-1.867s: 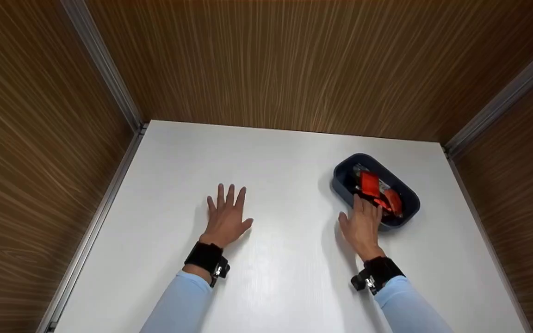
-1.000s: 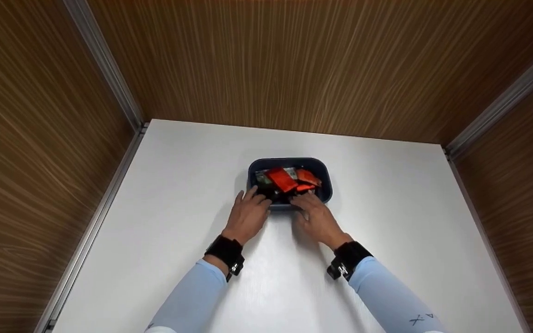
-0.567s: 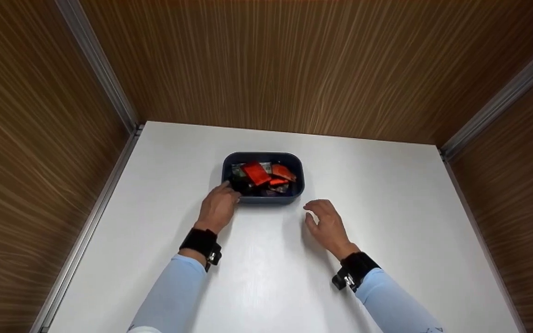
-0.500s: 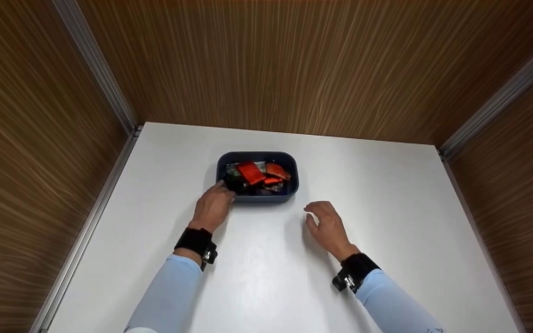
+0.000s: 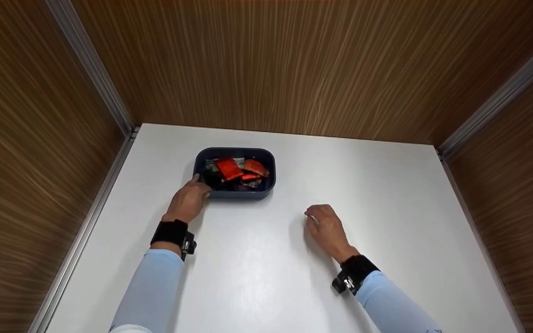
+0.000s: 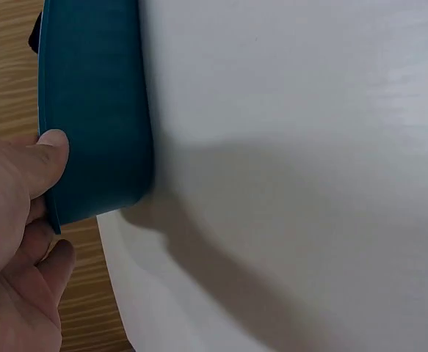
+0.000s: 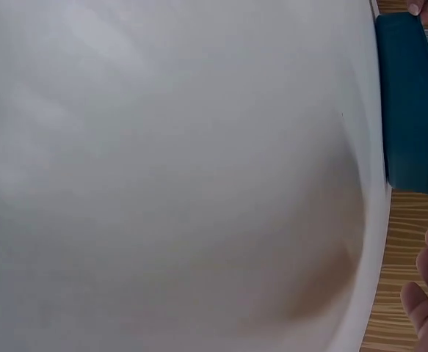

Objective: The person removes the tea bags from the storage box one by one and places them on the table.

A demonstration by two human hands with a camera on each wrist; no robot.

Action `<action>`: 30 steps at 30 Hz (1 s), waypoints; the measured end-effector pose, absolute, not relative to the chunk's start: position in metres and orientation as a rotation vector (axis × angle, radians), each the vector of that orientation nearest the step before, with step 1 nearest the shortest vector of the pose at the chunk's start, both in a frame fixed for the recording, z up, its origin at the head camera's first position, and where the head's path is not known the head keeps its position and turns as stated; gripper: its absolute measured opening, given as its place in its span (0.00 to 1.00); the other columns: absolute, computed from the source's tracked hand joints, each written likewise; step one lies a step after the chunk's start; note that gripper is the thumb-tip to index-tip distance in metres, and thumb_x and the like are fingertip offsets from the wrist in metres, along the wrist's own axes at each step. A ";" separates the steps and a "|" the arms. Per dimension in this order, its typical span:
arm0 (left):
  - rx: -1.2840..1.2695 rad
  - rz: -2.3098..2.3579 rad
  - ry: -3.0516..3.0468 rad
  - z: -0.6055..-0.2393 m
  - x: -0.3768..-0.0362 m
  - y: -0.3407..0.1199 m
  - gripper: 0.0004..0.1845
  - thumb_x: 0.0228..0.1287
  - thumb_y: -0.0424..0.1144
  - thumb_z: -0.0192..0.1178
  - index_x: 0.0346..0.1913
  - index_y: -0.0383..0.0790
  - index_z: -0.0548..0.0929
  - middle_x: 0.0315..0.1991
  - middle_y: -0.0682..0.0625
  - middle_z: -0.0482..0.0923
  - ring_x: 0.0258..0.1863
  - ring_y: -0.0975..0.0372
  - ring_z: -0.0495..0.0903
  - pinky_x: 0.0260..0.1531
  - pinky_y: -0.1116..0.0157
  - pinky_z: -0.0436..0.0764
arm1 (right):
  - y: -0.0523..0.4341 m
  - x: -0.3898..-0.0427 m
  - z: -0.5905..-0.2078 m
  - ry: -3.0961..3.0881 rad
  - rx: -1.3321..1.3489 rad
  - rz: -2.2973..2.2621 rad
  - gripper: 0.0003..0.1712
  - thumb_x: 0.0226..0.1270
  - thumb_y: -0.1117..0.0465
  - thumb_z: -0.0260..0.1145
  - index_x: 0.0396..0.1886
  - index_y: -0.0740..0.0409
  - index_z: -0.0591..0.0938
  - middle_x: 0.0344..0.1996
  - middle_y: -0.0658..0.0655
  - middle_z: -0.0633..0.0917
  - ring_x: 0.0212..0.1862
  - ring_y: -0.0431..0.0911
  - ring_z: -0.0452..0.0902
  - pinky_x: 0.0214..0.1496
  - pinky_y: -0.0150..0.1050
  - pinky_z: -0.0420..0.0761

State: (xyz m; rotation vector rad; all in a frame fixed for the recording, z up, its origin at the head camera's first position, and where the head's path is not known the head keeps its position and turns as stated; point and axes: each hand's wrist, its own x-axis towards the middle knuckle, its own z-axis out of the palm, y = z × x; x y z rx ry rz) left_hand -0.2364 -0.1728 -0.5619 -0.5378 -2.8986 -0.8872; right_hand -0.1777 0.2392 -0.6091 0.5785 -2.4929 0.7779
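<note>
A dark blue rounded rectangular bin (image 5: 238, 195) stands on the white table, left of the middle in the head view; it looks teal in both wrist views. Inside lie several small packets, among them a red packet (image 5: 228, 168) and an orange packet (image 5: 256, 167). My left hand (image 5: 188, 200) grips the bin's near left corner. In the left wrist view, the thumb (image 6: 52, 150) presses the outer wall while the fingers pass over the rim. My right hand (image 5: 327, 228) is apart from the bin, to its right, fingers loosely curled with nothing in them.
Wood-grain panels stand behind the white table (image 5: 257, 277) and on both sides, with metal rails (image 5: 86, 60) at the corners. The back panel (image 5: 266, 69) rises a short way behind the bin.
The bin has gone from the right side, turned straight, to left of the middle, lately with the left hand gripping it. My right hand let go of it and now stays nearly still.
</note>
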 end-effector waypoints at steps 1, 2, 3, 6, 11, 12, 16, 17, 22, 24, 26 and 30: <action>-0.529 -0.888 -2.905 -0.561 -0.236 -0.177 0.10 0.75 0.26 0.60 0.51 0.28 0.89 0.52 0.35 0.87 0.75 0.38 0.68 0.74 0.46 0.69 | 0.239 -0.177 -0.609 -2.506 0.577 0.774 0.08 0.62 0.74 0.72 0.40 0.63 0.88 0.42 0.60 0.88 0.50 0.55 0.83 0.54 0.48 0.84; -0.518 -0.888 -2.914 -0.560 -0.235 -0.180 0.10 0.75 0.26 0.60 0.51 0.28 0.88 0.52 0.35 0.87 0.76 0.38 0.67 0.75 0.46 0.68 | 0.239 -0.177 -0.609 -2.518 0.573 0.775 0.08 0.62 0.74 0.72 0.40 0.63 0.88 0.43 0.60 0.88 0.50 0.55 0.83 0.55 0.48 0.84; -0.510 -0.886 -2.920 -0.560 -0.234 -0.183 0.10 0.74 0.26 0.60 0.51 0.28 0.89 0.51 0.35 0.87 0.75 0.38 0.67 0.75 0.45 0.67 | 0.239 -0.176 -0.609 -2.528 0.565 0.781 0.08 0.63 0.75 0.72 0.40 0.63 0.88 0.43 0.60 0.88 0.50 0.55 0.83 0.55 0.48 0.84; -0.496 -0.857 -2.962 -0.554 -0.229 -0.190 0.10 0.73 0.24 0.60 0.50 0.26 0.88 0.50 0.33 0.88 0.75 0.37 0.68 0.76 0.43 0.65 | 0.239 -0.173 -0.608 -2.561 0.536 0.805 0.08 0.64 0.75 0.71 0.40 0.63 0.88 0.44 0.60 0.88 0.51 0.55 0.83 0.56 0.49 0.84; -0.496 -0.665 -3.077 -0.537 -0.220 -0.175 0.15 0.71 0.26 0.61 0.58 0.27 0.86 0.59 0.31 0.83 0.74 0.33 0.67 0.72 0.35 0.66 | 0.243 -0.171 -0.608 -2.588 0.509 0.830 0.08 0.64 0.73 0.71 0.41 0.62 0.88 0.45 0.60 0.89 0.52 0.55 0.84 0.59 0.49 0.83; -0.500 -0.631 -3.091 -0.535 -0.218 -0.166 0.17 0.72 0.27 0.62 0.60 0.29 0.85 0.62 0.31 0.82 0.74 0.33 0.67 0.71 0.32 0.66 | 0.243 -0.171 -0.608 -2.587 0.508 0.829 0.07 0.64 0.72 0.71 0.41 0.62 0.88 0.45 0.60 0.89 0.52 0.55 0.84 0.59 0.49 0.83; -0.536 -0.576 -3.088 -0.542 -0.217 -0.130 0.19 0.74 0.34 0.63 0.65 0.42 0.85 0.65 0.38 0.82 0.73 0.36 0.71 0.67 0.25 0.64 | 0.240 -0.171 -0.607 -2.597 0.513 0.837 0.07 0.65 0.72 0.71 0.41 0.62 0.88 0.46 0.60 0.88 0.53 0.55 0.84 0.59 0.49 0.83; -0.543 -0.582 -3.079 -0.544 -0.217 -0.124 0.18 0.76 0.34 0.62 0.65 0.44 0.86 0.64 0.39 0.83 0.71 0.38 0.73 0.67 0.25 0.64 | 0.240 -0.170 -0.606 -2.604 0.514 0.843 0.07 0.65 0.72 0.71 0.42 0.61 0.88 0.46 0.59 0.88 0.53 0.55 0.85 0.59 0.49 0.83; -0.554 -0.583 -3.017 -0.551 -0.218 -0.117 0.17 0.76 0.32 0.57 0.59 0.48 0.90 0.54 0.42 0.89 0.58 0.43 0.84 0.64 0.23 0.65 | 0.240 -0.170 -0.604 -2.630 0.502 0.870 0.07 0.66 0.72 0.70 0.42 0.61 0.87 0.45 0.58 0.88 0.50 0.52 0.85 0.53 0.47 0.85; -0.549 -0.594 -3.020 -0.550 -0.217 -0.120 0.16 0.74 0.31 0.59 0.57 0.47 0.91 0.49 0.42 0.90 0.54 0.43 0.86 0.64 0.24 0.67 | 0.240 -0.170 -0.604 -2.636 0.499 0.881 0.07 0.66 0.73 0.70 0.42 0.61 0.87 0.45 0.58 0.88 0.47 0.51 0.86 0.51 0.46 0.86; -0.548 -0.614 -3.028 -0.549 -0.216 -0.123 0.14 0.73 0.32 0.62 0.54 0.46 0.92 0.46 0.42 0.91 0.51 0.44 0.87 0.63 0.25 0.69 | 0.242 -0.170 -0.604 -2.644 0.492 0.894 0.08 0.66 0.73 0.69 0.42 0.61 0.87 0.45 0.58 0.88 0.46 0.50 0.86 0.49 0.45 0.87; -0.579 -0.620 -3.033 -0.547 -0.215 -0.129 0.12 0.72 0.32 0.64 0.53 0.44 0.92 0.46 0.41 0.91 0.49 0.44 0.88 0.62 0.27 0.72 | 0.244 -0.169 -0.603 -2.670 0.461 0.916 0.08 0.66 0.73 0.69 0.42 0.61 0.87 0.45 0.57 0.88 0.46 0.49 0.87 0.48 0.43 0.88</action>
